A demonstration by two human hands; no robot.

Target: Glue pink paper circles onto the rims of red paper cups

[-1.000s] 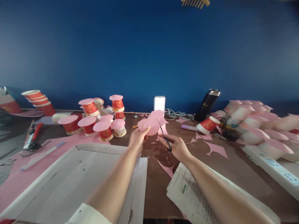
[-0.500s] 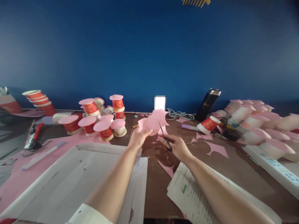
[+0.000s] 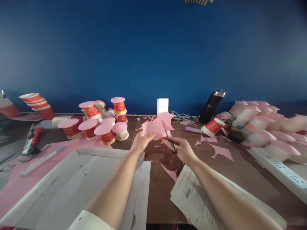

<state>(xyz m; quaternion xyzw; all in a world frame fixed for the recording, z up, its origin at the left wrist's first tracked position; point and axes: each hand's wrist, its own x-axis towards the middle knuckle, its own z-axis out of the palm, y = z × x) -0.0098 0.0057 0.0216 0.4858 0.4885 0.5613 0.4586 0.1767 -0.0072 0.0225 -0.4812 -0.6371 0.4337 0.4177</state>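
Between thumb and fingers, my left hand [image 3: 141, 141] pinches a piece of pink paper [image 3: 155, 129] that bears a drawn circle. My right hand [image 3: 180, 149] is closed on the handles of dark scissors [image 3: 170, 141], whose blades lie at the right edge of the pink paper. The cut-out side of the paper reaches up and to the right of the circle. Under and beside the hands are small pink scraps on the brown table [image 3: 158, 191].
Red paper cups with pink discs [image 3: 105, 133] stand at left, near a white cardboard tray [image 3: 79, 179]. On the right are a black flask [image 3: 213, 107], a red cup [image 3: 213, 127], a power strip [image 3: 280, 172], many pink-topped cups [image 3: 261, 127] and a printed booklet [image 3: 192, 198].
The view has shifted slightly, so the surroundings sit a little further left. My hands keep nearly the same places, and the pink paper has turned slightly beside the scissors.
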